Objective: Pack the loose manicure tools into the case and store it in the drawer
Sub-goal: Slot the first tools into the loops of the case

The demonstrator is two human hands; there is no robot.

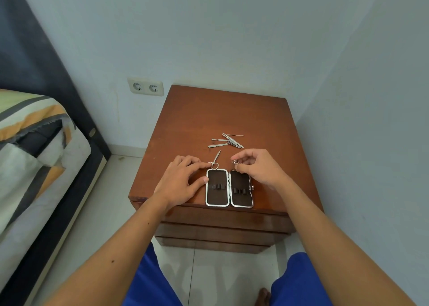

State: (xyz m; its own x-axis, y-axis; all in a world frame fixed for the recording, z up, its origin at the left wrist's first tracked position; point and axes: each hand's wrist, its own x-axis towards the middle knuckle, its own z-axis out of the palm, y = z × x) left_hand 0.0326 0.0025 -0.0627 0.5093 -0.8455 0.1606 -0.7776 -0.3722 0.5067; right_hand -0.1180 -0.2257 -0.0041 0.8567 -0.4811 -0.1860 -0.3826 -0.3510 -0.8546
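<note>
A small manicure case [229, 188] lies open flat at the front edge of the brown nightstand [222, 110], its dark lining and elastic loops bare. My left hand [183, 180] rests beside the case's left half, thumb against its rim and a fingertip touching the ring handle of small scissors [215, 161]. My right hand [257, 166] hovers over the case's right half, pinching a small metal nail clipper [235, 162] between thumb and fingers. Several loose metal tools [228, 140] lie in a pile farther back on the top.
The nightstand's drawer fronts [222, 226] are closed below the case. A bed [34, 157] with striped bedding stands to the left, a wall corner to the right. A double wall socket [145, 87] sits behind the nightstand. My knees in blue shorts are below.
</note>
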